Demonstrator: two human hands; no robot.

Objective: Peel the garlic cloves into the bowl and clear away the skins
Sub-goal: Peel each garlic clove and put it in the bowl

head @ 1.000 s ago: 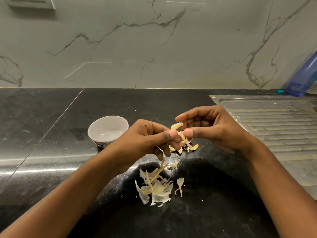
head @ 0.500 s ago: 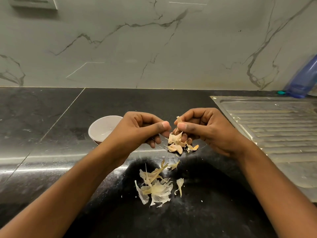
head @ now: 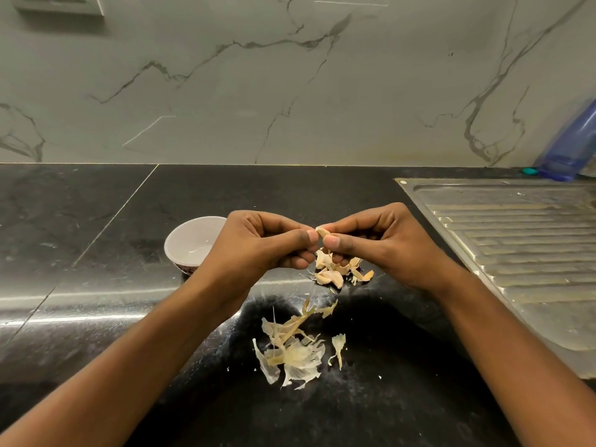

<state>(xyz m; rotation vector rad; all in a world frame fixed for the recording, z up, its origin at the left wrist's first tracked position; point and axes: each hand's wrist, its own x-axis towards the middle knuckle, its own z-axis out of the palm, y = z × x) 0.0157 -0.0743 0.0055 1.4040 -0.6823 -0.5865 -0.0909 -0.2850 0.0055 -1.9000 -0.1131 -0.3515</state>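
Note:
Both hands meet above the black counter and pinch one small pale garlic clove [head: 322, 232] between thumbs and forefingers. My left hand [head: 263, 245] holds it from the left, my right hand [head: 379, 240] from the right. Right below the fingers lie a few unpeeled cloves [head: 329, 276] with loose bits of skin. A heap of dry papery skins [head: 295, 351] lies nearer to me on the counter. The small white bowl [head: 190, 243] stands left of my left hand, partly hidden by it; no cloves show in its visible part.
The black stone counter [head: 96, 221] runs to a marbled wall. A steel draining board [head: 516, 240] fills the right side. A blue plastic bottle [head: 572, 146] leans at the far right by the wall.
The two hands have drawn closer and now pinch one clove together, with the left hand covering more of the bowl. The cloves and skins on the counter lie as before.

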